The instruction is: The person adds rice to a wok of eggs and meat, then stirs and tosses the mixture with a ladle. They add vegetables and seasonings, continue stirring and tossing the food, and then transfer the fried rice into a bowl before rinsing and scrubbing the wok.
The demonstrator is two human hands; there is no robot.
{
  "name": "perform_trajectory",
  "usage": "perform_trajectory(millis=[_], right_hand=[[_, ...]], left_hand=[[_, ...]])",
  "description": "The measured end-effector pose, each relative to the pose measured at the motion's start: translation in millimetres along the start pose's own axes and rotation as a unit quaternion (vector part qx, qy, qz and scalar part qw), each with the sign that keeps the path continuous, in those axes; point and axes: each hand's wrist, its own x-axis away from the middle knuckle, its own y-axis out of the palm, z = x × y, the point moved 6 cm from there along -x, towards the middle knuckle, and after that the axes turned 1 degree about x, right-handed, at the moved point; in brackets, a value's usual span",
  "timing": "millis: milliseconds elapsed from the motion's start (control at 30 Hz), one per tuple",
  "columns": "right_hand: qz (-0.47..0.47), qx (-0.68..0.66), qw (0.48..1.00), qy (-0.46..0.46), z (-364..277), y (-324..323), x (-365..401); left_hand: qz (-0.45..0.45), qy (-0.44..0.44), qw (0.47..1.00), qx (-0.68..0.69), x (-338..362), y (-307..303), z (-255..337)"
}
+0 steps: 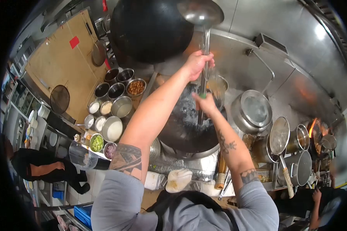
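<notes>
A long metal ladle (200, 12) stands nearly upright before me, its rounded bowl at the top and its handle pointing down into a large wok (189, 142). My left hand (198, 64) is closed around the handle, below the bowl. Lower down, my right hand (207, 104) is closed on the same handle, above the wok; a small green patch shows by its fingers, too blurred to name. Water or foamy liquid (187, 109) splashes inside the wok. Behind my left hand looms a big black wok (150, 32), raised above the stove.
Left of the stove stand several seasoning bowls, among them chopped greens (97, 143) and brown pieces (136, 87). To the right are a lidded pot (254, 109), a mesh strainer (279, 136) and a flame (315, 131). A bamboo brush (221, 173) lies in front. Other people (46, 167) stand at both sides.
</notes>
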Motion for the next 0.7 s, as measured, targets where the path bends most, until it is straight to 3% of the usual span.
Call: perform_trajectory(millis=[100,167,267,333,367,400,467,500,567,667,700], right_hand=[[0.08,-0.068,0.994,-0.044,-21.7,-5.0,-19.7],[0.094,-0.025,0.995,-0.031,-43.0,-11.0,-28.3],[0.173,0.066,0.967,-0.177,-55.5,-7.1,-21.7],[0.217,0.16,0.945,-0.184,-37.1,-1.0,-8.3],[0.207,0.068,0.966,-0.141,-19.9,-1.8,8.5],[0.181,0.137,0.967,-0.116,6.8,-1.9,15.6],[0.121,0.245,0.956,-0.102,59.4,-6.8,34.7],[0.144,0.23,0.961,-0.062,59.7,-15.5,41.1],[0.188,0.198,0.962,0.024,39.4,-33.7,64.5],[0.261,0.208,0.94,-0.077,-32.4,-54.1,73.3],[0.261,0.221,0.936,-0.079,-30.4,-63.3,77.0]], left_hand=[[0.045,-0.003,0.999,-0.011,9.0,-5.6,-30.2],[0.088,0.032,0.992,-0.09,11.6,-7.6,-39.3],[0.231,0.082,0.939,-0.243,19.9,-9.6,-36.8],[0.316,0.099,0.898,-0.29,38.5,9.3,-6.8],[0.327,0.126,0.894,-0.279,30.9,4.8,-7.6],[0.335,0.152,0.89,-0.269,18.8,0.3,-7.6],[0.229,0.097,0.96,-0.129,11.0,8.6,11.6],[0.14,0.092,0.985,-0.05,7.7,17.2,23.0],[0.053,0.075,0.996,0.003,8.1,28.2,28.4],[0.001,0.023,0.999,0.047,19.4,47.3,-13.2],[-0.011,0.009,0.998,0.058,21.7,53.2,-35.3]])
